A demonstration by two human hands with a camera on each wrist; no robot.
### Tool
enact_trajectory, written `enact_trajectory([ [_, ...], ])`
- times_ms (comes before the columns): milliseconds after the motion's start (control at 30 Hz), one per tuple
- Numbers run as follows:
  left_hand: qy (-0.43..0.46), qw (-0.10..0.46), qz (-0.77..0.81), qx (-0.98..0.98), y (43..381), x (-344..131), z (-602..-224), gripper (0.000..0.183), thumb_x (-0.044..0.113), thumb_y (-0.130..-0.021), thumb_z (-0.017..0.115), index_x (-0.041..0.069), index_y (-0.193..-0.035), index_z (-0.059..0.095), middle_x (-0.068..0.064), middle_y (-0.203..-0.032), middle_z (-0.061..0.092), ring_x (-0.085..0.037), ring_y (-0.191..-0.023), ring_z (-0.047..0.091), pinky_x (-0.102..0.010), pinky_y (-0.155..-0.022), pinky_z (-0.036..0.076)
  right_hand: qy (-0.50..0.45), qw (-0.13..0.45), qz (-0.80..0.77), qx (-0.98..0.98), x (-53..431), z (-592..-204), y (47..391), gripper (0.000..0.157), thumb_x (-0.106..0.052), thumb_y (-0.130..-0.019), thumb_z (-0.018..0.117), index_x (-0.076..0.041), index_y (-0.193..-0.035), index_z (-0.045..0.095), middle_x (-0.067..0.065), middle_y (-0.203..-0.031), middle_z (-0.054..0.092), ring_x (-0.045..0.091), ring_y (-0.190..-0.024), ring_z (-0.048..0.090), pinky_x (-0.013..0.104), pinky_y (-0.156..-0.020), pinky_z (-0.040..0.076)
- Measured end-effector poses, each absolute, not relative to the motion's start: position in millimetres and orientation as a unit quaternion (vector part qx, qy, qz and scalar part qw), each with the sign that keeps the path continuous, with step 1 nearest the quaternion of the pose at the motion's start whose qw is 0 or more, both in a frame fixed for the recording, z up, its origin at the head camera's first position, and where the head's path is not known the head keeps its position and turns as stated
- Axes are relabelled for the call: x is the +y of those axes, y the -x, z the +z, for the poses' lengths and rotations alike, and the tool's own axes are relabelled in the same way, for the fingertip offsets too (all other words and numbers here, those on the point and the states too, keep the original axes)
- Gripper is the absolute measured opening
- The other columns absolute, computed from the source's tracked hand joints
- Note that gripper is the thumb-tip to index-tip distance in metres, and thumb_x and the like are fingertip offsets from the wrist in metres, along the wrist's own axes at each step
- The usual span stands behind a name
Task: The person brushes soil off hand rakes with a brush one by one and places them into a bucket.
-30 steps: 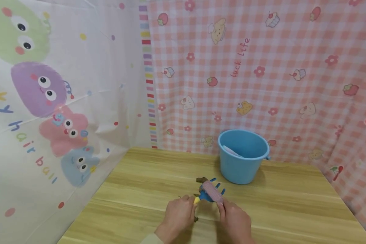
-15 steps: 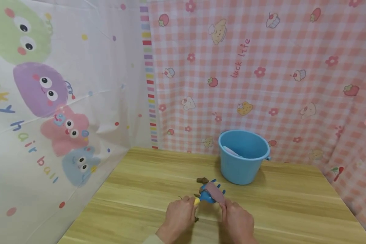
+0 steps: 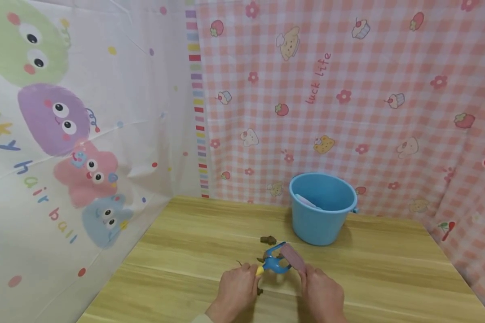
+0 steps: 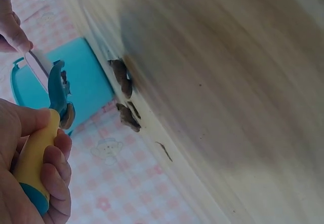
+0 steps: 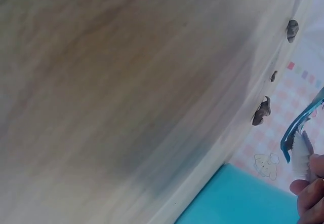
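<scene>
My left hand [image 3: 238, 287] grips the yellow handle of a small garden hand rake [image 3: 275, 265], whose blue prongs point away over the table. Brown bits of dirt cling to the prongs in the left wrist view. My right hand [image 3: 322, 294] holds a pink brush [image 3: 293, 257] by its handle, with the head right at the rake's prongs. White bristles of the brush [image 5: 300, 155] face the prongs in the right wrist view. Brown clumps of dirt [image 3: 268, 240] lie on the table just beyond the rake, and another clump [image 3: 260, 291] is beside my left hand.
A blue bucket [image 3: 321, 226] stands behind the rake, near the table's back edge, with a pale object [image 3: 306, 200] inside. The wood-patterned table [image 3: 186, 237] meets a pink checked cloth [image 3: 242, 116] behind and a white printed cloth [image 3: 145, 134] at left.
The brush has slid to the right and toward me along the rake's prongs, together with my right hand. The rake has turned, and its prongs now show from another side.
</scene>
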State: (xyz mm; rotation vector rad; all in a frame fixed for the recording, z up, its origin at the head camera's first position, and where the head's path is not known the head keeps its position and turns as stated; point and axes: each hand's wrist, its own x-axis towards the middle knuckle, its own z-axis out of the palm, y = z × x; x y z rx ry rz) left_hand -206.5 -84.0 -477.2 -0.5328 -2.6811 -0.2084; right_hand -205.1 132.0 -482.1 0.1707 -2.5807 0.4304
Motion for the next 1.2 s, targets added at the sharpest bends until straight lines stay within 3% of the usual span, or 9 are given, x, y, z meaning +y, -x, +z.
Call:
enact_trajectory([
  [300, 0.173, 0.202, -0.053, -0.963, 209.3, -89.2, -474.7, 0.017, 0.026, -0.090, 0.070, 0.010, -0.088, 0.067, 0.002, -0.070, 0.058, -0.011, -0.053, 0.056, -0.026, -0.043, 0.040, -0.053, 0.285, 0.217, -0.932, 127.4, -477.2, 206.4, 0.014, -0.021, -0.091, 0.070, -0.008, -0.088, 0.070, 0.009, -0.072, 0.065, 0.033, -0.056, 0.062, 0.048, -0.041, 0.043],
  [500, 0.191, 0.212, -0.056, -0.957, 208.3, -86.7, -471.1, 0.017, 0.027, -0.091, 0.068, 0.011, -0.087, 0.065, 0.003, -0.069, 0.056, -0.011, -0.053, 0.056, -0.026, -0.043, 0.041, -0.083, 0.205, 0.228, -0.948, 122.2, -481.0, 205.2, 0.018, -0.021, -0.093, 0.069, -0.008, -0.103, 0.074, 0.009, -0.083, 0.071, 0.033, -0.069, 0.068, 0.047, -0.049, 0.049],
  [600, 0.187, 0.212, -0.048, -0.958, 207.7, -85.8, -470.1, 0.018, 0.028, -0.091, 0.068, 0.011, -0.085, 0.064, 0.003, -0.068, 0.055, -0.011, -0.053, 0.056, -0.026, -0.043, 0.041, -0.068, 0.186, 0.225, -0.954, 125.3, -482.9, 205.8, 0.015, -0.021, -0.092, 0.070, -0.009, -0.099, 0.074, 0.008, -0.079, 0.070, 0.032, -0.067, 0.067, 0.047, -0.048, 0.048],
  [733, 0.186, 0.203, -0.047, -0.960, 207.2, -86.6, -470.7, 0.018, 0.028, -0.092, 0.067, 0.011, -0.084, 0.063, 0.003, -0.068, 0.055, -0.011, -0.053, 0.055, -0.026, -0.044, 0.041, -0.052, 0.198, 0.220, -0.954, 130.5, -484.1, 207.1, 0.010, -0.021, -0.092, 0.069, -0.011, -0.091, 0.072, 0.006, -0.073, 0.066, 0.033, -0.064, 0.066, 0.048, -0.047, 0.046],
  [1000, 0.198, 0.224, -0.053, -0.953, 210.1, -90.9, -471.5, 0.018, 0.027, -0.090, 0.069, 0.012, -0.082, 0.062, 0.004, -0.065, 0.052, -0.010, -0.050, 0.051, -0.026, -0.042, 0.038, -0.108, 0.274, 0.231, -0.927, 123.9, -489.3, 205.4, 0.020, -0.024, -0.090, 0.072, -0.010, -0.104, 0.076, 0.003, -0.076, 0.068, 0.026, -0.062, 0.065, 0.041, -0.045, 0.046],
  [1200, 0.216, 0.231, -0.061, -0.947, 209.7, -92.2, -472.6, 0.016, 0.027, -0.091, 0.068, 0.013, -0.085, 0.063, 0.006, -0.066, 0.051, -0.006, -0.050, 0.046, -0.024, -0.042, 0.037, -0.103, 0.208, 0.227, -0.946, 118.9, -485.2, 205.3, 0.017, -0.024, -0.093, 0.069, -0.010, -0.102, 0.075, -0.001, -0.073, 0.065, 0.020, -0.059, 0.061, 0.038, -0.046, 0.043],
])
